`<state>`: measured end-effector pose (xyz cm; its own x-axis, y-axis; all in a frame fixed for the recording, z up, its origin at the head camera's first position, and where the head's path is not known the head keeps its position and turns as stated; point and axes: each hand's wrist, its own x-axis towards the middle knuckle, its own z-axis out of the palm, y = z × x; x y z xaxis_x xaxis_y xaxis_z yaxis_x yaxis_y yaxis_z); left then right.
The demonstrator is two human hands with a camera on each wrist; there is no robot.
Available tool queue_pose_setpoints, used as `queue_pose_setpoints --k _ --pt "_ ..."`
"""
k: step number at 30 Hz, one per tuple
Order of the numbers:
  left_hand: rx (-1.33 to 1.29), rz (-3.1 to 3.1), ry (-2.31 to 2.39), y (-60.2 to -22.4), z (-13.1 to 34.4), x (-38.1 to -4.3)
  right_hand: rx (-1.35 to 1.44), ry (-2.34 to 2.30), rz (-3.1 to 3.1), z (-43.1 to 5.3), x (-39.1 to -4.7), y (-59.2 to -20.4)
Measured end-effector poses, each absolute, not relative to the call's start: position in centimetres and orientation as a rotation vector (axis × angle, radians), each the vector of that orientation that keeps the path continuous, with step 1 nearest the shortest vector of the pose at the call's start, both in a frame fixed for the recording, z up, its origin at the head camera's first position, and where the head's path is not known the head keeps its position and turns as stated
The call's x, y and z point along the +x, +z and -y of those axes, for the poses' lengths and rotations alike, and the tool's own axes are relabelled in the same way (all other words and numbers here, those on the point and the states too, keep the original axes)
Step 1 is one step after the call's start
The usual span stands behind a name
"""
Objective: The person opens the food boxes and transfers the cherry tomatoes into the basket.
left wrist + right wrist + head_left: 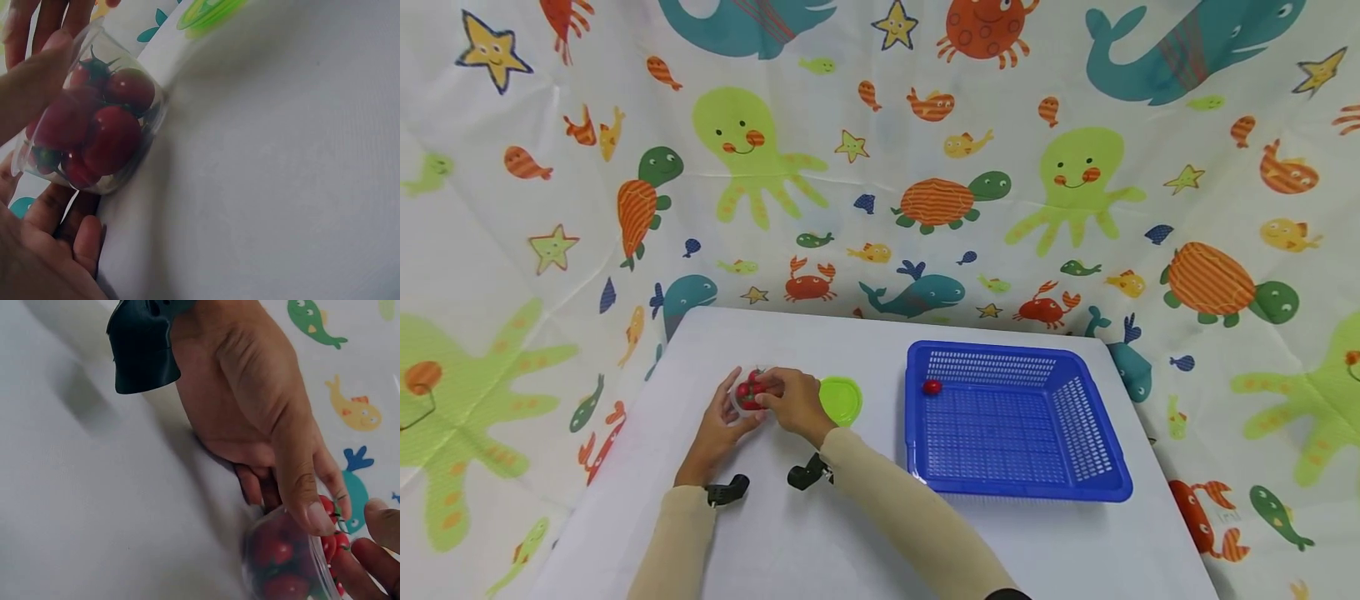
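Observation:
My left hand (721,427) grips a clear plastic cup (34,139) of small red tomatoes, its thumb (297,469) across the cup near the rim. Several shiny cherry tomatoes (112,137) with green stems fill the cup, which is tilted in the left wrist view. Bent over the mouth of the cup from the right is my right hand (797,404). Its fingers (382,522) are among the top tomatoes (330,545) or close beside them. Whether they pinch one is hidden.
A round green lid (841,400) lies on the white table (820,525) just right of the hands. Farther right stands a blue plastic basket (1018,492), with one red tomato (932,387) at its left side. A sea-animal curtain (850,250) hangs behind the table.

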<state>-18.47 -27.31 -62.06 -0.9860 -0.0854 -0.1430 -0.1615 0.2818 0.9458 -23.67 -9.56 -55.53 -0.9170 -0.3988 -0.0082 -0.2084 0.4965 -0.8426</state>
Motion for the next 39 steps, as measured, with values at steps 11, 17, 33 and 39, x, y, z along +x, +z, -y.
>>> queue_pose_setpoints --k 11,17,33,39 --pt "-0.248 -2.440 1.850 -61.8 27.2 -18.2 -0.665 -1.156 -2.665 10.5 -23.4 -56.2" --pt "-0.249 -2.449 1.837 -61.8 27.2 -18.3 -0.672 -1.126 -2.662 10.9 -23.5 -56.3" --pt "-0.238 -2.389 1.864 -58.4 26.3 -17.4 -0.580 -1.282 -2.572 11.7 -23.6 -56.8" --pt "-0.222 -2.385 1.896 -59.8 26.9 -17.9 -0.547 -1.292 -2.566 12.1 -23.6 -56.7"
